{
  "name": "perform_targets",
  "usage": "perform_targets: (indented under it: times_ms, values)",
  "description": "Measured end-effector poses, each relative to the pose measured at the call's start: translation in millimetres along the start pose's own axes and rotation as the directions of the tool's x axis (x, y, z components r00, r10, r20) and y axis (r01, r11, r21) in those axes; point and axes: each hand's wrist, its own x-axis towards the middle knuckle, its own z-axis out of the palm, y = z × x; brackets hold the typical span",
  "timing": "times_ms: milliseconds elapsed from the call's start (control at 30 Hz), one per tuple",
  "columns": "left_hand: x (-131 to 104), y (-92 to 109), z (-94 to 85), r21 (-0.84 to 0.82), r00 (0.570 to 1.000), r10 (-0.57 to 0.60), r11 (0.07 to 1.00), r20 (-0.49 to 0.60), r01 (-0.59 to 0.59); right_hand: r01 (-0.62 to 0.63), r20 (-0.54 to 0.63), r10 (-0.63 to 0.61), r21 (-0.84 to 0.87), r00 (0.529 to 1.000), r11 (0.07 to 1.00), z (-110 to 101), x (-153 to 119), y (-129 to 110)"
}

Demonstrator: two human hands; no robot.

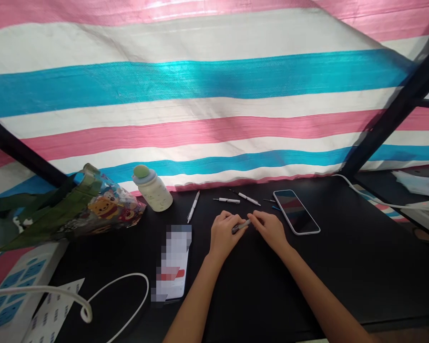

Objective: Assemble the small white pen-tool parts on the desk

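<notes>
My left hand (226,234) is closed around a pen (240,226) with a dark grip and a pale barrel, held just above the black table. At the other end of this pen, the fingertips of my right hand (271,231) are pinched together. Beyond my hands lie a white pen piece (227,200) and another white pen piece (249,198) with a dark thin end. A whole white pen (193,207) rests to their left. Close to my right hand are a thin dark rod (269,200) and a small blue piece (276,208), partly hidden by the phone.
A white-edged phone (296,212) lies right of my hands, and a lit phone (175,267) lies left. Farther left stand a pale bottle (153,189), a printed green bag (103,205) and a white cable (143,286). A striped sheet (214,81) hangs behind the table (257,295).
</notes>
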Motion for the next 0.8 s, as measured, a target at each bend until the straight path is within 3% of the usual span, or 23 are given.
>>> perform_targets:
  times_ms: [167, 367, 467, 700, 800]
  values:
    - [1, 1, -1.4, 0.02, 1.0, 0.01, 1.0, -0.002, -0.009, 0.018, -0.021, -0.018, 0.017, 1.0, 1.0, 1, -1, -2]
    - [0, -8, -3.0, 0.067, 0.993, -0.016, 0.998, 0.12, 0.008, -0.017, -0.078, 0.023, 0.075, 0.997, 0.997, -5, 2, 5]
    - [-2, -14, -2.0, 0.11, 0.989, -0.068, 0.992, 0.131, 0.053, -0.01, -0.069, 0.018, 0.123, 0.997, 0.992, -8, 6, 13]
    - [0, -18, -4.7, 0.136, 0.99, -0.138, 0.982, 0.036, 0.132, 0.054, 0.131, -0.067, 0.101, 0.989, 0.993, -8, 4, 14]
    - [1, -16, -6.6, 0.117, 0.991, -0.13, 0.985, 0.013, 0.128, 0.135, 0.205, -0.141, 0.046, 0.968, 0.99, -2, 2, 11]
